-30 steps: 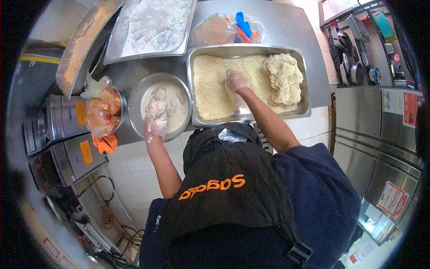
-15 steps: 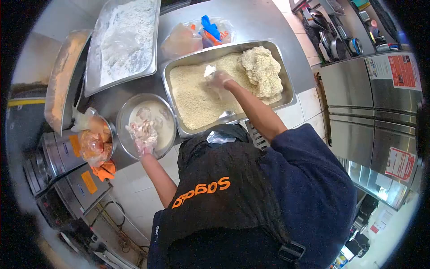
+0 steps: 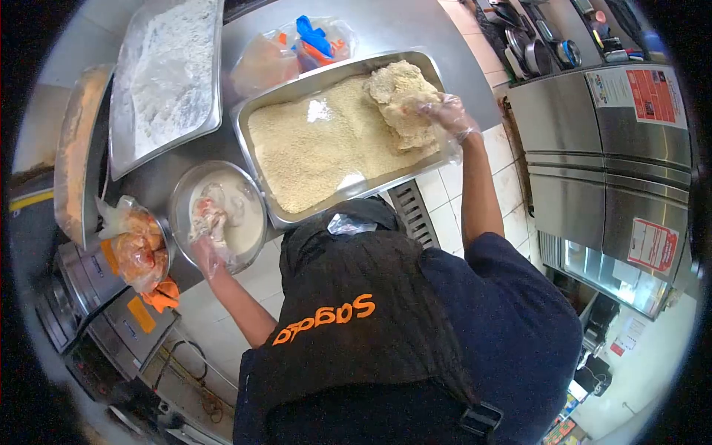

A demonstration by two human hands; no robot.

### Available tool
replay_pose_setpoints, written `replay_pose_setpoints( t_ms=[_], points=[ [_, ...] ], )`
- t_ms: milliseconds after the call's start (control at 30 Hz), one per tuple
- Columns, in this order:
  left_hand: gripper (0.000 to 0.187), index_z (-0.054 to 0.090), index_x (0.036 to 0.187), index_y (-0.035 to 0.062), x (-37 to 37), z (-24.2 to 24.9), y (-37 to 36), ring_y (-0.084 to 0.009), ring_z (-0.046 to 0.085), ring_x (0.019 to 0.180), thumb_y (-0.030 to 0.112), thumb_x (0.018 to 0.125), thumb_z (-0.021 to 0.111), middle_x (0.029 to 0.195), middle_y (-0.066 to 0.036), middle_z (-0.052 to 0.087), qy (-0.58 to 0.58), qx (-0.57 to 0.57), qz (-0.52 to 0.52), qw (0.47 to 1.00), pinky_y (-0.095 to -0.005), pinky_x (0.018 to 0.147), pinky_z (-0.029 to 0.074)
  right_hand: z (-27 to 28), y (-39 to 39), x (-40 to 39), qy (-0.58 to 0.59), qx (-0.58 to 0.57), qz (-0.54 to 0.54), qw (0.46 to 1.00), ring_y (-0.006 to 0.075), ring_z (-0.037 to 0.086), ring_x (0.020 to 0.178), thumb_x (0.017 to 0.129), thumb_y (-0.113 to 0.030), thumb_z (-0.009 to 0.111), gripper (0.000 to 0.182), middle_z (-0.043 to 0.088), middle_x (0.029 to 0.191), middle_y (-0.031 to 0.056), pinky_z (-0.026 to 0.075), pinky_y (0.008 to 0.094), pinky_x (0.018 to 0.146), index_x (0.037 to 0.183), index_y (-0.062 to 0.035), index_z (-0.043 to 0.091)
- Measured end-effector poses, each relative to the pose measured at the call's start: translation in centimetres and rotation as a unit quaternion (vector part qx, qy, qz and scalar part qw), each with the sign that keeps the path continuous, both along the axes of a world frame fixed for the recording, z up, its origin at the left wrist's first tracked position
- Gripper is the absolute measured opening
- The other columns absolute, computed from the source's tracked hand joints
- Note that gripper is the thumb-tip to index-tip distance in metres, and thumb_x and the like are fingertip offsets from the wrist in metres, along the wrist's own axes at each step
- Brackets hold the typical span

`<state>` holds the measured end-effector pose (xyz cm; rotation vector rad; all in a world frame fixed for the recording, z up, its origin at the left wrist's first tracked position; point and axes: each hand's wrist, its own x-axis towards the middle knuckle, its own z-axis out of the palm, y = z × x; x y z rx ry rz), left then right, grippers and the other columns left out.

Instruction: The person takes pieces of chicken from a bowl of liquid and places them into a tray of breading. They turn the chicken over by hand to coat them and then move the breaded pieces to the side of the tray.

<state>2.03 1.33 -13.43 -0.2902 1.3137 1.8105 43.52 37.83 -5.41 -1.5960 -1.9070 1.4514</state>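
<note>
My left hand (image 3: 211,256), in a clear plastic glove, has its fingers closed round a piece of raw meat (image 3: 209,221) over the bowl (image 3: 175,226) of milky liquid. Submerged lumps show beside the meat. My right hand (image 3: 450,119), also gloved, is at the right end of the metal tray (image 3: 248,152) of pale crumbs (image 3: 297,152). Its fingertips touch the pile of crumb-coated pieces (image 3: 397,85); whether they grip a piece is hard to make out.
A tray of white flour (image 3: 170,81) stands at the upper left, beside a container of orange powder (image 3: 80,148). Bagged meat (image 3: 141,248) sits left of the bowl. Plastic bags (image 3: 267,63) with a blue item lie behind the crumb tray. Steel refrigerators (image 3: 567,133) stand at right.
My right hand has moved right, from the middle of the crumbs to the coated pile. My left hand has drawn slightly back with the meat. The whole view has shifted left.
</note>
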Motion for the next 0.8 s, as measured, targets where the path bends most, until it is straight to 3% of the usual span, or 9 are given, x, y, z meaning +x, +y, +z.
replay_pose_setpoints(
  t_ms=[167, 233, 367, 400, 467, 533, 600, 700, 800],
  points=[
    [0.034, 0.056, 0.113, 0.0034, -0.5, -0.5, -0.5, -0.0177, 0.056, 0.092, 0.024, 0.086, 0.054, 0.105, -0.009, 0.06, 0.11, -0.03, -0.073, 0.991, -0.0316, 0.081, 0.047, -1.0, 1.6, 2.1, -0.19, 0.063, -0.034, 0.979, 0.0221, 0.062, 0.092, 0.074, -0.031, 0.07, 0.051, 0.063, 0.103, 0.0175, 0.048, 0.0322, 0.08, 0.111, 0.0017, 0.058],
    [0.034, 0.056, 0.113, 0.0027, -0.3, -0.2, -0.6, -0.0177, 0.057, 0.093, 0.024, 0.086, 0.055, 0.105, -0.009, 0.06, 0.159, -0.048, -0.094, 0.982, -0.0318, 0.082, 0.047, -1.5, 1.6, 1.6, -0.337, 0.188, -0.001, 0.923, 0.027, 0.063, 0.087, 0.074, -0.027, 0.066, 0.041, 0.065, 0.095, 0.0182, 0.048, 0.0358, 0.079, 0.104, 0.0008, 0.061],
    [0.035, 0.057, 0.112, 0.0014, -0.1, 1.3, -0.5, -0.0176, 0.057, 0.093, 0.024, 0.085, 0.055, 0.105, -0.01, 0.06, 0.266, -0.114, -0.106, 0.951, -0.0323, 0.082, 0.047, -0.4, 0.1, -4.8, -0.187, 0.411, -0.018, 0.892, 0.0304, 0.062, 0.09, 0.078, -0.025, 0.06, 0.031, 0.065, 0.094, 0.0168, 0.048, 0.0369, 0.08, 0.099, -0.0035, 0.064],
    [0.035, 0.058, 0.111, 0.001, -0.4, 2.6, -1.6, -0.0176, 0.058, 0.093, 0.024, 0.085, 0.055, 0.105, -0.01, 0.06, 0.293, -0.135, -0.11, 0.94, -0.0324, 0.082, 0.047, -1.2, -0.7, -7.5, -0.172, 0.405, -0.008, 0.898, 0.0304, 0.062, 0.09, 0.078, -0.025, 0.06, 0.031, 0.065, 0.094, 0.0168, 0.048, 0.0369, 0.08, 0.099, -0.0035, 0.064],
    [0.025, 0.063, 0.103, 0.0012, 0.1, 4.8, -1.1, -0.0152, 0.058, 0.076, 0.015, 0.084, 0.054, 0.09, -0.006, 0.062, 0.489, -0.119, -0.172, 0.847, -0.0256, 0.073, 0.047, -2.5, -2.8, -13.2, -0.144, 0.201, 0.157, 0.956, 0.0314, 0.06, 0.087, 0.077, -0.029, 0.06, 0.032, 0.063, 0.094, 0.0179, 0.047, 0.0397, 0.079, 0.097, -0.0038, 0.062],
    [0.026, 0.063, 0.1, -0.0009, -0.6, 6.7, -1.3, -0.0159, 0.059, 0.074, 0.016, 0.081, 0.055, 0.089, -0.007, 0.063, 0.449, -0.201, -0.178, 0.852, -0.0274, 0.071, 0.047, -6.3, -5.6, -18.4, -0.062, 0.257, 0.296, 0.918, 0.0324, 0.059, 0.091, 0.079, -0.03, 0.057, 0.033, 0.061, 0.098, 0.0206, 0.046, 0.0401, 0.081, 0.098, -0.0038, 0.062],
    [0.027, 0.063, 0.097, -0.0031, -0.6, 9.0, -0.9, -0.0165, 0.06, 0.073, 0.017, 0.079, 0.056, 0.089, -0.008, 0.065, 0.403, -0.264, -0.186, 0.856, -0.0292, 0.069, 0.047, -11.7, -9.0, -23.2, 0.072, 0.37, 0.308, 0.873, 0.0329, 0.057, 0.095, 0.08, -0.032, 0.056, 0.034, 0.059, 0.104, 0.0209, 0.044, 0.0417, 0.084, 0.1, -0.0049, 0.061],
    [0.024, 0.064, 0.089, -0.0033, -0.7, 10.8, -0.2, -0.0115, 0.057, 0.066, 0.016, 0.076, 0.061, 0.074, -0.008, 0.063, 0.506, -0.334, -0.216, 0.765, -0.0307, 0.062, 0.046, -11.9, -13.0, -26.6, 0.077, 0.365, 0.399, 0.838, 0.0322, 0.048, 0.113, 0.083, -0.04, 0.051, 0.041, 0.053, 0.119, 0.0155, 0.033, 0.044, 0.099, 0.109, -0.0089, 0.058],
    [0.025, 0.065, 0.09, -0.0019, 0.4, 14.9, 1.5, -0.0129, 0.057, 0.066, 0.019, 0.076, 0.061, 0.072, -0.008, 0.063, 0.452, -0.345, -0.274, 0.776, -0.0315, 0.063, 0.045, -14.9, -11.8, -23.9, -0.014, 0.412, 0.512, 0.753, 0.0305, 0.039, 0.122, 0.084, -0.047, 0.045, 0.047, 0.048, 0.126, 0.0131, 0.023, 0.0457, 0.105, 0.114, -0.0131, 0.056]
  ],
)
